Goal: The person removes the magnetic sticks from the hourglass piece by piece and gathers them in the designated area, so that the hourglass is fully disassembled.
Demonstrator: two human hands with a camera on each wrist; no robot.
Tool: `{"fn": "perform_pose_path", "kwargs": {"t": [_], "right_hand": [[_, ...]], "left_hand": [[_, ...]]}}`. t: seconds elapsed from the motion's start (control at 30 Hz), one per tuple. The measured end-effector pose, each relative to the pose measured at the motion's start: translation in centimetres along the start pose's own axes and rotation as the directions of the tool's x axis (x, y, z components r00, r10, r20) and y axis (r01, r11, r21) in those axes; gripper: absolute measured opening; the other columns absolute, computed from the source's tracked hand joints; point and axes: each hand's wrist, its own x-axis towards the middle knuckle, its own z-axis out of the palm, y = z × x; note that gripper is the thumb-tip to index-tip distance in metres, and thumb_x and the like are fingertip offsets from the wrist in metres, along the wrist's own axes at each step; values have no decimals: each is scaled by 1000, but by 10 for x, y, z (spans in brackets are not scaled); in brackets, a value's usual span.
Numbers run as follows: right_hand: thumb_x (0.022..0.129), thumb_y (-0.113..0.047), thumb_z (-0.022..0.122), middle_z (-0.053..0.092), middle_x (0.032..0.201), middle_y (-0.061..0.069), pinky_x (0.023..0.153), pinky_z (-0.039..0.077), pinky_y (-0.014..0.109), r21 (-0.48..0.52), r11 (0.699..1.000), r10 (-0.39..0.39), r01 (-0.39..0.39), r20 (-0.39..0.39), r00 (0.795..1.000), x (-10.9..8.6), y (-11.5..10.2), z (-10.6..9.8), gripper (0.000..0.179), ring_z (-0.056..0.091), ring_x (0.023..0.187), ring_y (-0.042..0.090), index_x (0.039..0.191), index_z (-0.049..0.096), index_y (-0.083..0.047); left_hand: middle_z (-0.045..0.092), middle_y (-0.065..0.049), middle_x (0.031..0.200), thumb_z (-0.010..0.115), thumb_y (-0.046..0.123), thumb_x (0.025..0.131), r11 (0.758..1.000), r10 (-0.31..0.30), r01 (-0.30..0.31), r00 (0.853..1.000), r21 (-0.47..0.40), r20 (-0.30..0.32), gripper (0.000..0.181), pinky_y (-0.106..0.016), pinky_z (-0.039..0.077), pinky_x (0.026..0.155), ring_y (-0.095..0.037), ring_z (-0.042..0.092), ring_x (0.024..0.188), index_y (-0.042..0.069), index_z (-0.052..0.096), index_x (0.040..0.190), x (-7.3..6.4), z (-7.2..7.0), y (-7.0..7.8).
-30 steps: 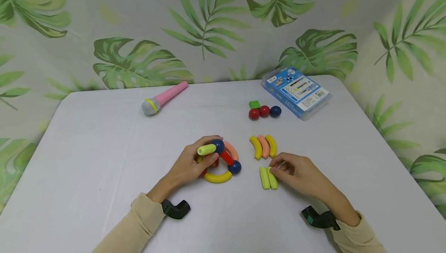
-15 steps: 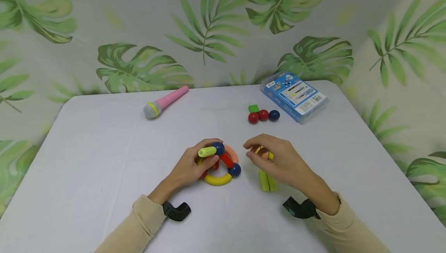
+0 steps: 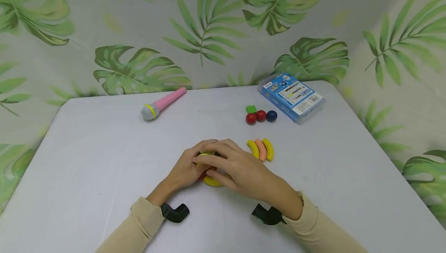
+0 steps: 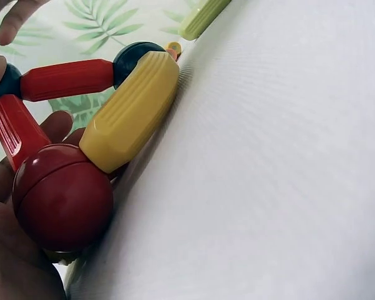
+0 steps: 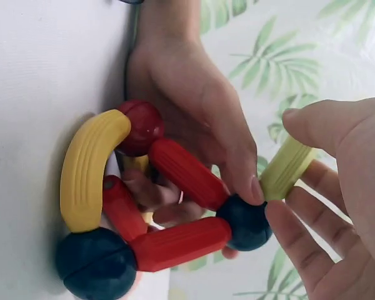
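Note:
My left hand [image 3: 188, 167] grips a ball-and-rod toy structure, its thumb against a dark blue ball [image 5: 242, 222] at the top. Red rods [image 5: 184, 239] run from that ball to a red ball [image 4: 64, 197] and a second dark blue ball [image 5: 97, 262]. A curved yellow rod [image 4: 131, 112] joins these two low down. From the top ball sticks out a light green rod [image 5: 286, 169]. My right hand [image 3: 240, 167] reaches over the left, its thumb and fairly straight fingers spread about the green rod, fingertips right at its base. In the head view the hands cover most of the structure.
Right of the hands lie curved yellow and pink rods [image 3: 259, 150]. A loose light green rod [image 4: 203, 17] shows in the left wrist view. Farther back are red balls [image 3: 251, 118], a blue ball [image 3: 271, 116], a green block [image 3: 251, 109], a blue box [image 3: 292, 96] and a pink microphone [image 3: 163, 104].
My right hand has left the loose light green rods and moved left, past the curved rods, to the structure's top. The left hand keeps its grip in place.

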Motion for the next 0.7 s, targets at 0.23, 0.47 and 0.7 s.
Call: {"fn": "perform_pose_path", "kwargs": {"t": [0.23, 0.47, 0.7], "right_hand": [[91, -13, 80, 67, 124, -1, 95, 56, 28, -29, 999, 28, -32, -142, 989, -4, 9, -5, 32, 60, 117, 17, 122, 71, -14], [95, -17, 77, 64, 139, -1, 103, 53, 30, -10, 999, -45, 45, -74, 996, -6, 13, -4, 47, 57, 126, 18, 140, 64, -17], [91, -17, 81, 69, 124, -3, 100, 54, 30, 6, 1000, 14, -14, -134, 991, -8, 15, -8, 33, 59, 120, 16, 123, 71, -15]], "left_hand": [[71, -6, 121, 62, 6, 101, 999, -10, 11, 1000, -38, 15, 45, -30, 56, 90, -15, 68, 99, 14, 55, 145, 0, -1, -1], [71, -4, 122, 62, 5, 101, 1000, 1, -1, 1000, -27, 11, 44, -30, 56, 94, -14, 68, 102, 15, 56, 144, 0, -1, -3], [72, -4, 119, 61, 18, 105, 999, -1, 1, 1000, -34, 13, 40, -29, 56, 89, -15, 71, 96, 16, 55, 145, 0, -1, -2]]}}
